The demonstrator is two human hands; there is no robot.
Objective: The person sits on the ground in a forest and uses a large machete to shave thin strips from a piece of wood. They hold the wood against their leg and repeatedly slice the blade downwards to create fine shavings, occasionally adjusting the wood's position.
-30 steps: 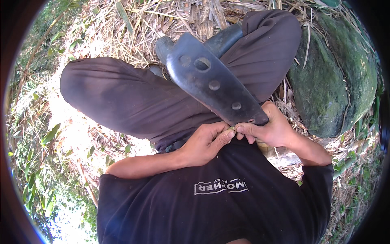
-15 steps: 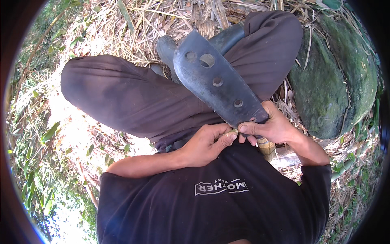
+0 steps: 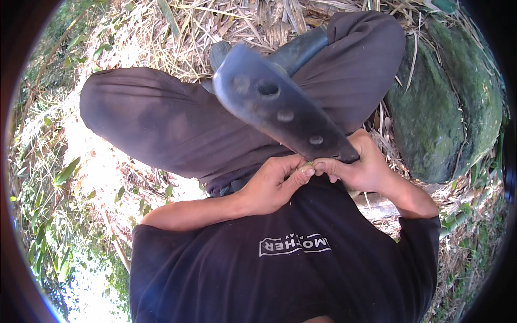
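My right hand is closed at the base of a wide machete, a dark blade with several round holes. The blade points up and left across my lap, blurred toward its broad end. Its handle is hidden. Against the fingertips of the right hand, my left hand pinches with thumb and forefinger. A tiny greenish bit shows between the fingertips beside the blade's lower edge; it is too small to name.
My legs in dark trousers are crossed, with dark rubber boots beyond the blade. A large mossy rock stands close on the right. Dry leaves and stalks cover the ground; green plants grow at left.
The blade has swung a little left and its wide end is now blurred. Both hands have shifted slightly upward, and the yellowish handle seen below the right hand is now hidden.
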